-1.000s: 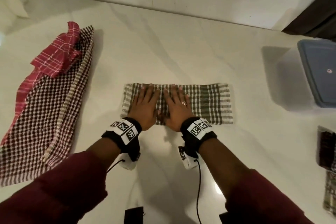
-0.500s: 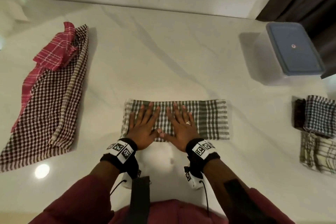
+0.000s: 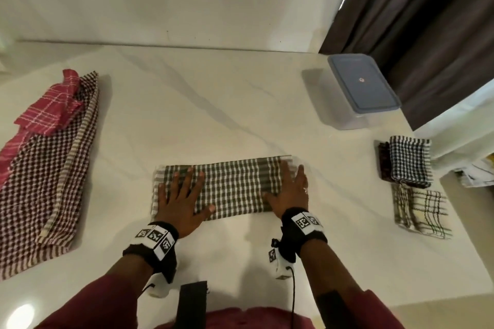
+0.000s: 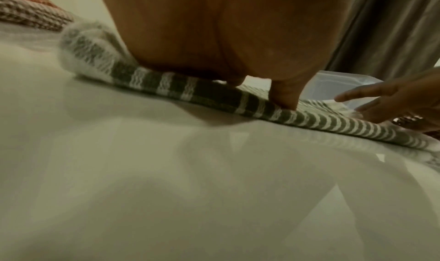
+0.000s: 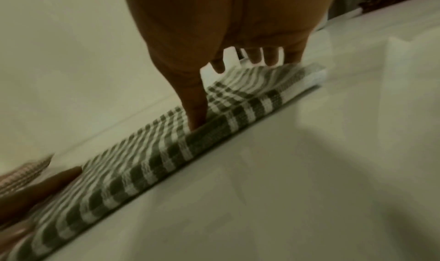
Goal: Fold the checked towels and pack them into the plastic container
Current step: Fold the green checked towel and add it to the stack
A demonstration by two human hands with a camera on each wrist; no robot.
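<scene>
A green-and-white checked towel (image 3: 230,187), folded into a long strip, lies flat on the white table (image 3: 213,115) in front of me. My left hand (image 3: 181,195) presses flat on its left end with fingers straight and spread. My right hand (image 3: 290,185) presses flat on its right end in the same way. In the left wrist view the left palm (image 4: 214,29) bears down on the towel (image 4: 214,95). The right wrist view shows straight fingers (image 5: 271,58) on the towel (image 5: 166,152). The plastic container (image 3: 358,91) with a blue lid stands shut at the back right.
A pile of unfolded towels, brown checked (image 3: 45,168) with a red one (image 3: 53,104) on top, lies at the left. Folded towels sit at the right edge: a black-and-white checked one (image 3: 409,160) and a pale plaid one (image 3: 422,214). Dark curtains (image 3: 427,21) hang behind the container.
Both hands have slid apart from the towel's middle to its two ends, smoothing it flat. The head view has tilted and shifted, bringing the container and folded towels into view.
</scene>
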